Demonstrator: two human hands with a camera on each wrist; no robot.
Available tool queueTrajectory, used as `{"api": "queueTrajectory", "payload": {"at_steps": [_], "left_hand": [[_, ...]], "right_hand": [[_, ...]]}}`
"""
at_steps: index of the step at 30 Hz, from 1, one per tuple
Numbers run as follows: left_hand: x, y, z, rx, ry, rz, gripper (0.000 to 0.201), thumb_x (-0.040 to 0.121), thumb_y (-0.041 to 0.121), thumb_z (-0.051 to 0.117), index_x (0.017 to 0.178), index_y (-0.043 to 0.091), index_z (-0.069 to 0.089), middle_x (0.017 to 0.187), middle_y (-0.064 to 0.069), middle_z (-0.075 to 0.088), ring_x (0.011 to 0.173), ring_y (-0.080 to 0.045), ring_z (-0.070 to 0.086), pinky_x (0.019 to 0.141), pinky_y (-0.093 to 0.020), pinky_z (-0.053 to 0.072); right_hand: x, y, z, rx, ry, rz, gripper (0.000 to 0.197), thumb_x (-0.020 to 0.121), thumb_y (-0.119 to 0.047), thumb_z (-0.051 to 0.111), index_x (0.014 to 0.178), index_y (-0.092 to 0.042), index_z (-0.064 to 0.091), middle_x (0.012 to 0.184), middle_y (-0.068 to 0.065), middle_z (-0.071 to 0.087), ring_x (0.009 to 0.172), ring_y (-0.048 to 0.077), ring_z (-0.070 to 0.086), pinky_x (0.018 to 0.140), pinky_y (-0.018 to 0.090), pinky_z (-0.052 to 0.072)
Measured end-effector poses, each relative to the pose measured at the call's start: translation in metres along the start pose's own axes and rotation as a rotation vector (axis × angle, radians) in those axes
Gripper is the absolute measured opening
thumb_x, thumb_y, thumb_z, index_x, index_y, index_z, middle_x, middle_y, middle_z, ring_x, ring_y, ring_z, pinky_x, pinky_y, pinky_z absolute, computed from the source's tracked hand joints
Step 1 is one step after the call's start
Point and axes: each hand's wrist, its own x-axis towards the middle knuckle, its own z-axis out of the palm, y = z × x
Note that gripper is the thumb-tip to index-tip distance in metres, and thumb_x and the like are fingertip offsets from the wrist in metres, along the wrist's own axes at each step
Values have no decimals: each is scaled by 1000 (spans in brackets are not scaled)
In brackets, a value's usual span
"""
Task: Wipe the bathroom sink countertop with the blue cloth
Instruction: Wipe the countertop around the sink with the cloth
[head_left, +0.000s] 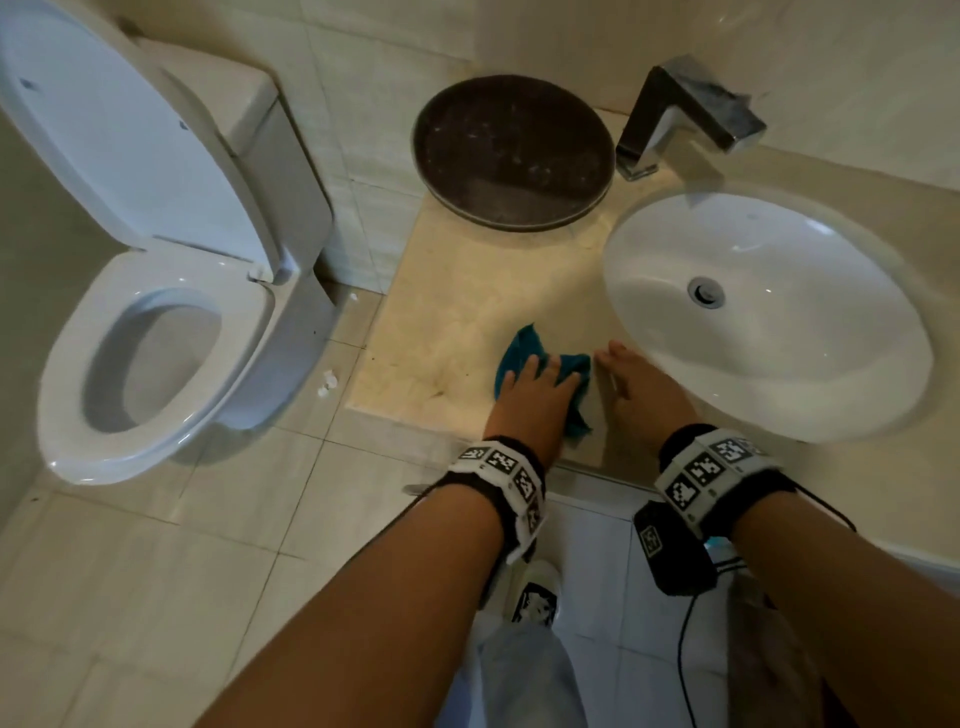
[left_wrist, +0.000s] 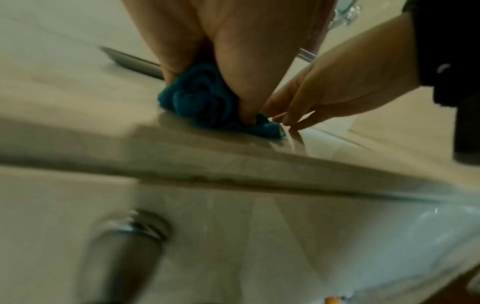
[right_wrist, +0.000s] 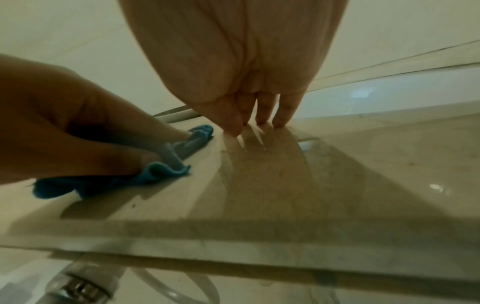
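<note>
Under the left hand (head_left: 530, 405), the blue cloth (head_left: 515, 349) lies mostly hidden.

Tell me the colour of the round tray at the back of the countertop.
Dark brown round tray, flecked with pale dust; clearest in the head view.

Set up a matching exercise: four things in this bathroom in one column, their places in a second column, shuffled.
Things
1. cloth
2. tray
3. tap
4. toilet

Places
A. behind the basin
B. under the left hand
C. on the floor, left of the counter
D. at the back of the counter, left of the tap

Pairs: 1-B, 2-D, 3-A, 4-C
</note>
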Motion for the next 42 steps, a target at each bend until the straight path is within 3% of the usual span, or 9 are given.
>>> {"api": "queueTrajectory", "payload": {"at_steps": [5,11,15,20,25,28,31,36,42], "left_hand": [[-8,-71,-22,-83,139,-207,55,97,5,39,148,19,23,158,-6,8,145,-28,7,117,-45,12],[-31,-119,-50,20,134,-363,50,96,3,39,144,12,31,153,-13,23,138,-31,28,109,-40,31],[-32,-84,-36,-30,193,-198,45,94,7,44,138,12,39,149,-13,30,134,-29,35,108,-40,34],[-15,9,-2,-7,93,91,49,98,13,38,146,17,27,153,-13,24,139,-30,28,113,-40,23],[-12,24,27,82,-34,123,52,98,21,42,148,19,23,158,-9,8,145,-29,7,116,-47,10],[-9,-5,18,52,2,37,54,99,13,39,149,21,20,159,-6,5,146,-27,5,116,-45,9],[-14,-50,0,-61,150,-95,52,98,8,37,147,22,26,158,-6,9,145,-26,9,116,-43,12],[-33,-112,-24,-153,284,-214,46,96,3,41,140,15,39,156,-9,19,144,-27,18,117,-40,18],[-60,-142,-49,-139,323,-370,44,95,5,42,138,13,43,140,-16,43,124,-33,44,103,-35,34]], "right_hand": [[3,7,8,42,52,2,60,90,0,42,145,-19,27,157,-1,13,144,16,15,115,23,9],[0,8,9,2,32,2,62,91,-3,42,147,-19,21,158,0,8,145,18,11,116,26,8],[-7,16,6,4,6,39,66,90,-11,49,148,-17,17,158,4,6,145,19,9,117,27,8],[-18,31,11,-20,29,52,72,84,-11,52,147,-25,20,158,2,6,145,20,7,119,33,10],[-17,36,9,-48,51,23,69,85,-2,47,146,-24,23,157,3,9,145,21,11,117,32,13],[-15,40,13,-42,53,38,70,85,-4,48,145,-29,23,157,0,10,145,19,11,118,32,14],[-13,38,15,-37,63,64,66,87,-9,47,145,-31,23,157,-2,11,144,19,12,117,33,15],[-9,17,13,-17,101,103,55,90,-14,45,143,-18,29,156,7,14,143,25,15,117,37,17],[8,-19,8,9,171,-7,50,95,-27,41,143,-23,29,156,6,14,144,24,12,117,40,16]]}}
